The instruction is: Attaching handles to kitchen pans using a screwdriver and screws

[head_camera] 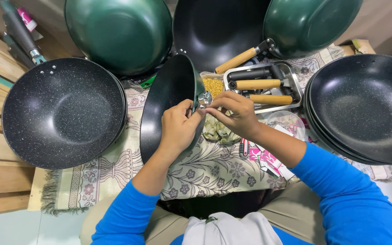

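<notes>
A dark, green-backed wok pan stands tilted on its edge on a patterned cloth in front of me. My left hand grips its rim on the right side. My right hand pinches a small silver metal fitting at the pan's rim, fingertips touching it. Both sleeves are blue.
A speckled black wok lies at left, a stack of speckled woks at right, and green and black woks lean at the back. A metal tray holds wooden handles. A container of brass screws and pink packets are nearby.
</notes>
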